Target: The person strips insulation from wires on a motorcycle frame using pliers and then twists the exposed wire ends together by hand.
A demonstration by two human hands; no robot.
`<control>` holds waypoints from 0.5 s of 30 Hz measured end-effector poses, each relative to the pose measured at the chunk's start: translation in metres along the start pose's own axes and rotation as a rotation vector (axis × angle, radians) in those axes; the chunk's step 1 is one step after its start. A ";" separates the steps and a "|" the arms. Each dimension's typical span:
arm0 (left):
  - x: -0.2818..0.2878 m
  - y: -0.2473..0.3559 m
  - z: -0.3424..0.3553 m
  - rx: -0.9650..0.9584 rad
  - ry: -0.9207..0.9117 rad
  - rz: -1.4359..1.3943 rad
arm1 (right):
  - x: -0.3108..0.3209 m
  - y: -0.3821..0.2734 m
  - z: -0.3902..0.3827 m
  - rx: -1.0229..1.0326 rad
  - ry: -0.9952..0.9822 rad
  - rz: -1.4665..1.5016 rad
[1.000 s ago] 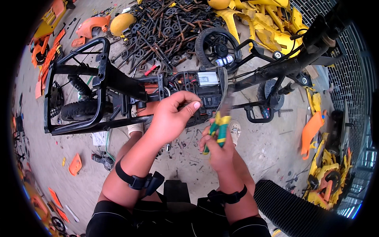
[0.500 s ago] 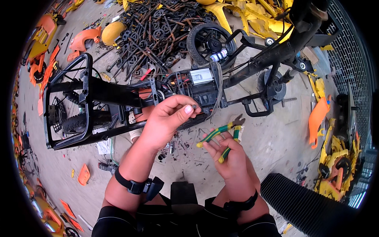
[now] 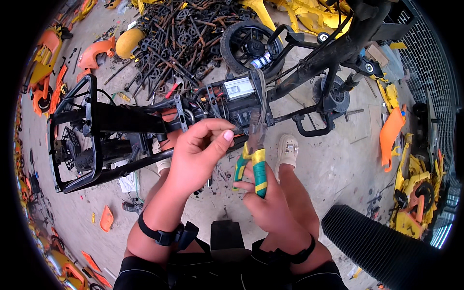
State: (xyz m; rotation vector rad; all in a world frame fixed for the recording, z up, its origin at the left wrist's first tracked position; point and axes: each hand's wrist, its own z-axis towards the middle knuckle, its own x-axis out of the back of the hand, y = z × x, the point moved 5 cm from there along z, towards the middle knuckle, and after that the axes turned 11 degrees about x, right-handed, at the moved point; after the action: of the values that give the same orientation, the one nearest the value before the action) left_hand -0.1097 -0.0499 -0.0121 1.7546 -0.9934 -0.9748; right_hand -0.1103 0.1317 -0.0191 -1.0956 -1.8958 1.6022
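Handling pliers (image 3: 260, 169) by the black frame (image 3: 125, 118), my right hand (image 3: 266, 203) gripping them, left hand (image 3: 195, 154) pinched, contents unclear, seemingly fine work calling next for steady aim

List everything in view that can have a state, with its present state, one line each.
Bare left hand: thumb and index finger pinched; contents unclear.
Bare right hand: gripping pliers.
Green-and-yellow-handled metal pliers: handles apart, jaws blurred.
Black metal vehicle frame: inner parts exposed.
Silver rectangular box: uncovered, sitting in the frame.
Black-tyred wheel: lying flat.
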 end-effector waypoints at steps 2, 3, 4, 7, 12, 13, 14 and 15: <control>-0.003 0.003 -0.001 -0.036 0.061 0.086 | -0.002 0.002 0.001 0.046 -0.031 -0.024; -0.005 0.005 -0.002 -0.049 0.089 0.144 | -0.003 0.001 0.001 0.029 -0.043 -0.034; -0.007 0.008 -0.003 -0.062 0.117 0.202 | -0.005 -0.003 0.002 0.011 -0.055 -0.045; -0.005 0.014 -0.007 -0.161 0.182 0.320 | -0.010 -0.009 0.002 -0.028 -0.063 -0.068; -0.003 0.018 -0.008 -0.249 0.213 0.435 | -0.009 -0.013 0.004 -0.003 -0.096 -0.096; -0.003 0.020 -0.009 -0.239 0.220 0.444 | -0.009 -0.013 0.004 -0.004 -0.088 -0.097; -0.004 0.021 -0.010 -0.230 0.228 0.452 | -0.008 -0.013 0.005 -0.005 -0.080 -0.100; -0.005 0.024 -0.011 -0.272 0.251 0.464 | -0.009 -0.012 0.005 -0.006 -0.073 -0.100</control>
State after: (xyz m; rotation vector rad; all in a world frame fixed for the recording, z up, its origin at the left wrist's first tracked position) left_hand -0.1075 -0.0492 0.0150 1.3019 -0.9916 -0.5476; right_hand -0.1119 0.1210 -0.0073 -0.9411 -1.9709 1.6021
